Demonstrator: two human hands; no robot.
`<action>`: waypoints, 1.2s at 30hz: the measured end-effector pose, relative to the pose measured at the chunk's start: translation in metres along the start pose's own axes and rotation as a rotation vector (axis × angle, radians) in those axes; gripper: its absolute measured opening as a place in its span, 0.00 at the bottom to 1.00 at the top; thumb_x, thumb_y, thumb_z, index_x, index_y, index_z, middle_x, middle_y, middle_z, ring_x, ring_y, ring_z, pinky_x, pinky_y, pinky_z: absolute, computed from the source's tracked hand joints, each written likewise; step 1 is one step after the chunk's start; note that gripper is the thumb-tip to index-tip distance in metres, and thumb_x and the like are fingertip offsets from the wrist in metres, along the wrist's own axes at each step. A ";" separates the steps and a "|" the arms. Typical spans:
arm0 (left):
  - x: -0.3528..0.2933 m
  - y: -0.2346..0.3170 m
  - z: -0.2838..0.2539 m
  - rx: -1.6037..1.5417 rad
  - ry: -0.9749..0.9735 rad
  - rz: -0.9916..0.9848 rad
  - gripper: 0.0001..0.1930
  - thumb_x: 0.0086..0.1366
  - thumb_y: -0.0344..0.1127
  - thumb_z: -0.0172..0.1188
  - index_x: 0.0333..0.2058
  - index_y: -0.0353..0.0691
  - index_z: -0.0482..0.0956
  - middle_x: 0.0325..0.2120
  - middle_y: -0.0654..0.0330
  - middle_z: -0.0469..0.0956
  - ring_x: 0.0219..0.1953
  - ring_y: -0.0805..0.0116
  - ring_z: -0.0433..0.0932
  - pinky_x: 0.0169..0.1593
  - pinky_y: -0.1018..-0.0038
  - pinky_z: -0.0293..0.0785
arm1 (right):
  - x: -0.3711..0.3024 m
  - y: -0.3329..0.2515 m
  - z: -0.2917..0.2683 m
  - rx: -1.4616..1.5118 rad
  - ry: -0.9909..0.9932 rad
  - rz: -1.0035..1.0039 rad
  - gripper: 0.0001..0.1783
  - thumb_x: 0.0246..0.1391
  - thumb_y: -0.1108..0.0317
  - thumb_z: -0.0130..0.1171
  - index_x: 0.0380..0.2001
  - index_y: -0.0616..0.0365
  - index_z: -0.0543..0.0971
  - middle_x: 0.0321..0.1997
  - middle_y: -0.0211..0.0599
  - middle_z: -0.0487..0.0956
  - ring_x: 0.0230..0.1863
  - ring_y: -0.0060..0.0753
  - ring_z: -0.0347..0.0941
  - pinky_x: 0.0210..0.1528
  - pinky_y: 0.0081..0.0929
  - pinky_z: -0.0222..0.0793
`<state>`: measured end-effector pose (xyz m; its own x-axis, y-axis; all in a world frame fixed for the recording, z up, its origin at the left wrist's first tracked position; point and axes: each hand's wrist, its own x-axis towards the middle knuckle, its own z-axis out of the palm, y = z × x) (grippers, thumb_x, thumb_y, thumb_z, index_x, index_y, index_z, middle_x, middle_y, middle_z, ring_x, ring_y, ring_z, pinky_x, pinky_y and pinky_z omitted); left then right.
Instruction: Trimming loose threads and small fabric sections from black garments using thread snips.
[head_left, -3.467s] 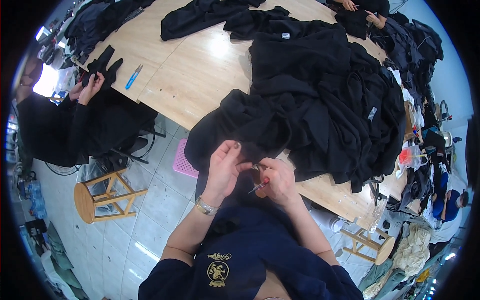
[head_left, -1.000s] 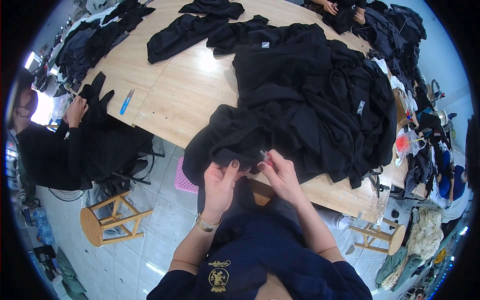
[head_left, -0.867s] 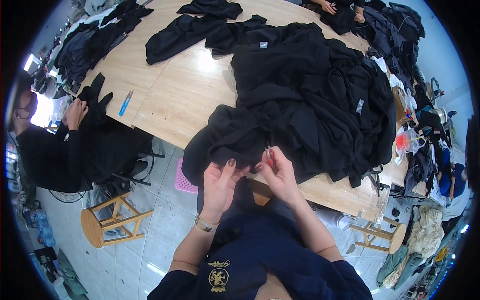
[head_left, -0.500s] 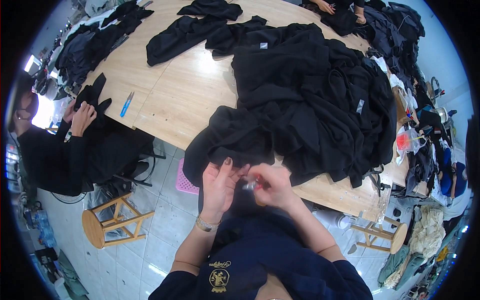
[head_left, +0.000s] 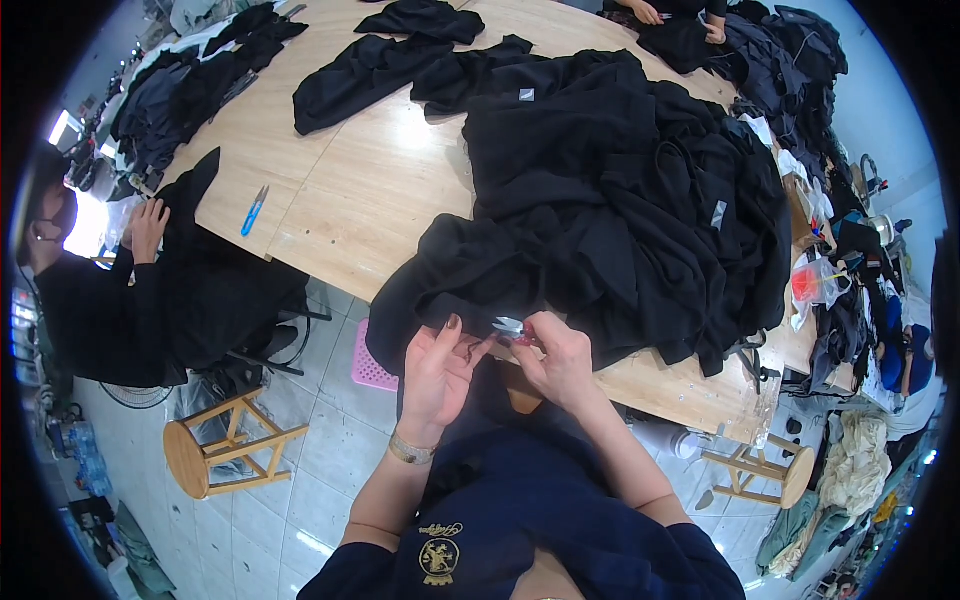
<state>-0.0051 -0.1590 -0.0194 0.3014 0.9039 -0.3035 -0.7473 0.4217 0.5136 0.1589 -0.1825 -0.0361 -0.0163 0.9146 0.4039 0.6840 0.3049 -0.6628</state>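
Observation:
My right hand (head_left: 558, 362) is closed around small red-handled thread snips (head_left: 514, 330). Their silver blades point left, toward the fingertips of my left hand (head_left: 436, 378). That hand is turned partly palm up, thumb raised, its fingertips pinching the near edge of a black garment (head_left: 475, 285) at the table's front edge. A thin dark strand seems to lie at those fingers, too small to make out. The garment belongs to a large heap of black clothing (head_left: 570, 150) with small pale labels, spread over the wooden table (head_left: 370, 210).
Blue thread snips (head_left: 255, 212) lie on the table's left part. A co-worker (head_left: 110, 300) at the left handles black cloth; another person's hands (head_left: 680, 22) work at the far side. Wooden stools (head_left: 190, 455) and a pink perforated stool top (head_left: 372, 360) stand below the table.
My right hand has turned and risen slightly, bringing the snips' blades up beside my left fingertips. My left hand has barely moved. The left co-worker's hands and cloth have shifted.

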 end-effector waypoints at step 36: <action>-0.001 -0.008 -0.001 0.149 -0.060 0.141 0.12 0.62 0.24 0.53 0.44 0.37 0.68 0.33 0.63 0.74 0.39 0.71 0.75 0.51 0.64 0.72 | 0.006 -0.006 -0.004 0.317 -0.159 0.291 0.18 0.54 0.56 0.56 0.26 0.61 0.69 0.15 0.42 0.68 0.17 0.40 0.66 0.21 0.31 0.58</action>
<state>-0.0003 -0.1630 -0.0240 0.2380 0.9556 -0.1737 -0.6905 0.2923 0.6616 0.1577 -0.1798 -0.0271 0.0153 0.9961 0.0870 0.4198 0.0725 -0.9047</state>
